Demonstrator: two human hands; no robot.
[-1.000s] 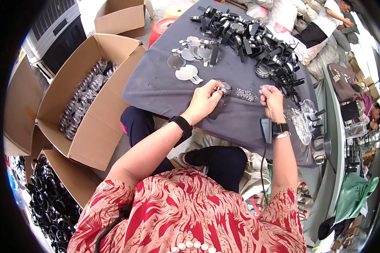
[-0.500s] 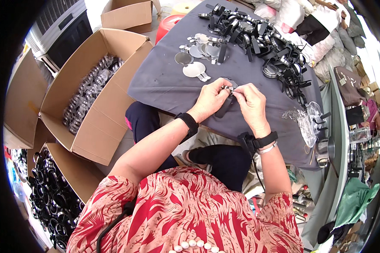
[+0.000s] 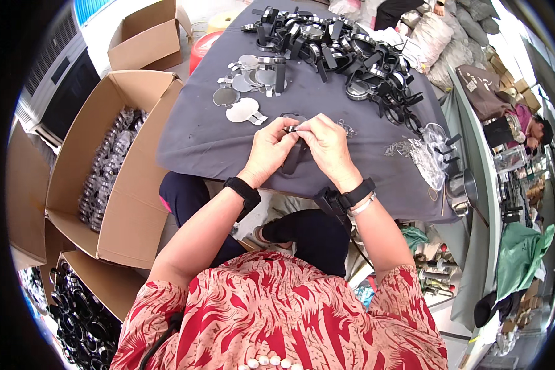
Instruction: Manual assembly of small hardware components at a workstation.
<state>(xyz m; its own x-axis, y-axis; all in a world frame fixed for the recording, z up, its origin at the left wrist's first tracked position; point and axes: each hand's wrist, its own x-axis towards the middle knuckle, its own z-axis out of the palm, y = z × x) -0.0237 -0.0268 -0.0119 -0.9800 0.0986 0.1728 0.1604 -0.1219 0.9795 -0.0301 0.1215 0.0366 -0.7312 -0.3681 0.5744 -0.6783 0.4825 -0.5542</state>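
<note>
Both hands work at one join of a black watch (image 3: 291,161), close to the near edge of the table (image 3: 188,132).

The left hand (image 3: 270,145) has thumb and forefinger clamped on the watch; the right hand (image 3: 328,140) has fingertips pressed together at the same spot, though I cannot tell what lies between them. The step looks like fine fitting where strap meets case; the next move seems to call for a steady left pinch and a small right-hand push. Bare cloth runs from the left hand to the left edge. Small bits (image 3: 348,128) sit just beyond the right hand, thin pins (image 3: 401,148) nearer the right edge, and piled watches (image 3: 311,31) crowd the far edge.
</note>
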